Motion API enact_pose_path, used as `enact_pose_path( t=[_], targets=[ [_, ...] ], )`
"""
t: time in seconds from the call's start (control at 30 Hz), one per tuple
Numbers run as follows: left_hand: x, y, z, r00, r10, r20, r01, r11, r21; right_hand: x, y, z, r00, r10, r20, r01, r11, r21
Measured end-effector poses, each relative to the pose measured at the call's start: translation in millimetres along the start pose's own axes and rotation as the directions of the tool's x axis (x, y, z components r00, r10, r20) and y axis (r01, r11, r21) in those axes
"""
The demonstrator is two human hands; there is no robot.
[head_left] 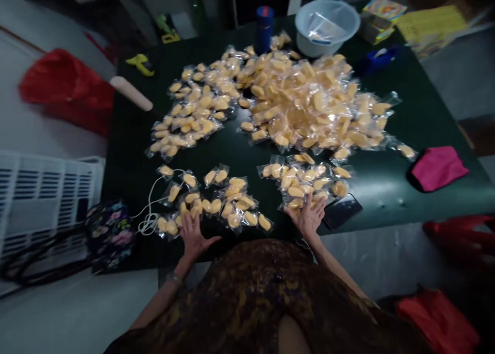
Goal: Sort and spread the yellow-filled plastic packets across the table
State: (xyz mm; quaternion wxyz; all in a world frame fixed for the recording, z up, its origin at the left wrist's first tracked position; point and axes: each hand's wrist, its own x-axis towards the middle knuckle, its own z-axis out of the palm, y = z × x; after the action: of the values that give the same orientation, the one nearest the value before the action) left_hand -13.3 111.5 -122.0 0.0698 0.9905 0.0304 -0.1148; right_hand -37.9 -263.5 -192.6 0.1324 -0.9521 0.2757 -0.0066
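Many small yellow pieces in clear wrappers lie on a dark green table (232, 153). My left hand (194, 236), fingers spread, touches the near edge of a small loose group of wrapped pieces (235, 203) at the front left. Flat against the near side of another small group (296, 181), my right hand (308, 216) has its fingers apart, beside a dark phone (343, 211). Neither hand grips anything. Farther back are a large heap (305, 104) and, to its left, a looser spread of pieces (197, 106).
A pale blue basin (327, 27) and a blue cylinder (264, 29) stand at the back. A pink cloth (440, 168) lies at right. White cord (149, 222) and a floral bag (110, 234) are at left, near a white crate (42, 204).
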Motion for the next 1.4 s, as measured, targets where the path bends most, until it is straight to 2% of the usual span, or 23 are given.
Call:
enact_pose_path(
  t=[0.07, 0.17, 0.33, 0.43, 0.53, 0.6, 0.67, 0.73, 0.8, 0.83, 0.9, 0.93, 0.97, 1.03, 1.07, 1.1, 1.13, 1.17, 1.23, 1.27, 1.33, 1.37, 1.4],
  targets=[
    [-21.8, 0.4, 23.0, 0.998, -0.046, 0.045, 0.045, 0.999, 0.014, 19.0, 0.9, 3.9, 1.0, 0.005, -0.023, -0.004, 1.0, 0.031],
    [-22.3, 22.7, 46.6, 0.996, -0.032, 0.087, 0.033, 0.999, 0.001, 57.1, 6.9, 3.6, 0.999, 0.013, -0.03, -0.011, 0.997, 0.077],
    [15.8, 84.0, 63.2, 0.971, 0.155, 0.182, -0.143, 0.987, -0.075, 121.7, 23.9, -8.2, 0.996, -0.075, 0.04, 0.071, 0.993, 0.092],
    [53.5, 134.1, 62.5, 0.94, 0.28, 0.195, -0.258, 0.958, -0.128, 142.1, 30.4, -20.2, 0.989, -0.116, 0.095, 0.11, 0.991, 0.072],
    [103.4, 200.7, 53.8, 0.904, 0.389, 0.176, -0.355, 0.914, -0.196, 136.2, 30.2, -35.9, 0.989, -0.115, 0.097, 0.111, 0.993, 0.043],
    [137.3, 249.0, 43.0, 0.876, 0.454, 0.164, -0.41, 0.879, -0.242, 116.5, 26.4, -46.3, 0.992, -0.124, 0.022, 0.123, 0.992, 0.041],
    [165.4, 290.9, 28.5, 0.824, 0.54, 0.172, -0.481, 0.827, -0.291, 87.9, 20.3, -54.0, 0.976, -0.199, -0.086, 0.203, 0.978, 0.039],
    [183.4, 317.6, 11.8, 0.773, 0.602, 0.199, -0.522, 0.783, -0.339, 57.3, 11.7, -57.6, 0.939, -0.304, -0.161, 0.309, 0.951, 0.009],
    [188.8, 323.1, -5.2, 0.76, 0.61, 0.224, -0.511, 0.774, -0.373, 32.5, -0.5, -57.2, 0.879, -0.441, -0.183, 0.45, 0.893, 0.011],
    [186.4, 316.9, -13.5, 0.757, 0.612, 0.23, -0.503, 0.77, -0.392, 24.4, -8.7, -56.0, 0.842, -0.507, -0.185, 0.521, 0.853, 0.028],
    [171.3, 286.5, -28.5, 0.754, 0.625, 0.204, -0.503, 0.748, -0.432, 18.4, -30.6, -52.3, 0.768, -0.615, -0.18, 0.635, 0.768, 0.088],
    [159.0, 263.1, -34.8, 0.77, 0.615, 0.172, -0.496, 0.745, -0.445, 20.0, -44.7, -50.1, 0.737, -0.655, -0.171, 0.675, 0.726, 0.128],
    [143.9, 235.3, -39.7, 0.813, 0.567, 0.133, -0.464, 0.768, -0.442, 23.7, -61.1, -47.6, 0.709, -0.687, -0.159, 0.706, 0.688, 0.172],
    [106.8, 170.7, -44.1, 0.928, 0.369, 0.058, -0.316, 0.858, -0.406, 33.5, -101.1, -41.5, 0.637, -0.757, -0.145, 0.762, 0.591, 0.263],
    [86.0, 136.6, -43.3, 0.974, 0.225, 0.024, -0.199, 0.903, -0.381, 37.2, -124.5, -37.6, 0.586, -0.799, -0.137, 0.792, 0.528, 0.305],
    [64.6, 103.1, -40.2, 0.998, 0.055, -0.006, -0.053, 0.934, -0.353, 38.7, -149.9, -32.7, 0.516, -0.847, -0.124, 0.824, 0.452, 0.341],
    [43.4, 71.6, -35.1, 0.993, -0.117, -0.031, 0.101, 0.939, -0.329, 37.4, -176.9, -26.9, 0.418, -0.904, -0.086, 0.856, 0.361, 0.369],
    [23.3, 43.0, -28.4, 0.961, -0.273, -0.05, 0.245, 0.919, -0.308, 33.0, -204.9, -20.1, 0.299, -0.954, -0.039, 0.883, 0.26, 0.392],
    [-10.2, -2.8, -11.6, 0.861, -0.504, -0.071, 0.467, 0.838, -0.283, 15.6, -260.9, -2.9, -0.014, -0.992, 0.122, 0.912, 0.037, 0.408],
    [-22.4, -19.5, -2.5, 0.813, -0.578, -0.072, 0.541, 0.795, -0.275, 3.9, -287.4, 7.1, -0.108, -0.982, 0.151, 0.906, -0.035, 0.422],
    [-36.4, -41.6, 14.4, 0.756, -0.652, -0.056, 0.619, 0.74, -0.263, -19.8, -332.6, 29.1, -0.243, -0.953, 0.181, 0.885, -0.142, 0.443],
    [-38.7, -47.8, 21.5, 0.746, -0.665, -0.042, 0.635, 0.728, -0.257, -29.8, -350.0, 40.2, -0.297, -0.935, 0.195, 0.873, -0.184, 0.451],
    [-38.7, -51.6, 27.3, 0.747, -0.665, -0.025, 0.639, 0.727, -0.252, -37.3, -363.0, 50.9, -0.332, -0.919, 0.213, 0.867, -0.208, 0.452]
  ],
)
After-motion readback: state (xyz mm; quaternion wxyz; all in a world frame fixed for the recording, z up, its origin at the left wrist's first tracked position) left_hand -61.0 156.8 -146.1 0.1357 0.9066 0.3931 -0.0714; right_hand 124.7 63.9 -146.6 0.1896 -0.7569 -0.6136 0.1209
